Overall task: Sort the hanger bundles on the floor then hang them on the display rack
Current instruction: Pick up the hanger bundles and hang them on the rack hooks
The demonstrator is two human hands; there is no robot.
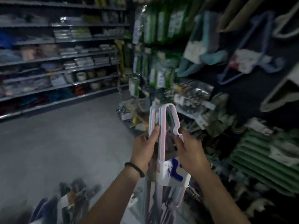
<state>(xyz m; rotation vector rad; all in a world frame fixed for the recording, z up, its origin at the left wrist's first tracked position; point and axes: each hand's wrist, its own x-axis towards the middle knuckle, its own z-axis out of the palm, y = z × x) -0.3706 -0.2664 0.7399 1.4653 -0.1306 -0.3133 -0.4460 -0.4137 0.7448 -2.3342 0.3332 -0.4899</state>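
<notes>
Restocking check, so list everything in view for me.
hanger bundle: one, pastel pink and blue, held upright, centre
label: one, white with blue print, on the bundle's lower part
floor bundles: several, dark grey-blue, bottom left
shelves: several tiers, grey, stocked, left
green packs: many, hanging, top centre
hung hangers: few, blue-purple, upper right
wristband: one, black, left wrist
left hand: one, grips the bundle's left side
right hand: one, holds the hook side

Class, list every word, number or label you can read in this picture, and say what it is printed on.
No text is legible.
Label on the hanger bundle: blue print, too blurred.
Green packs: print too blurred.
Shelf goods: too small and blurred.
</notes>
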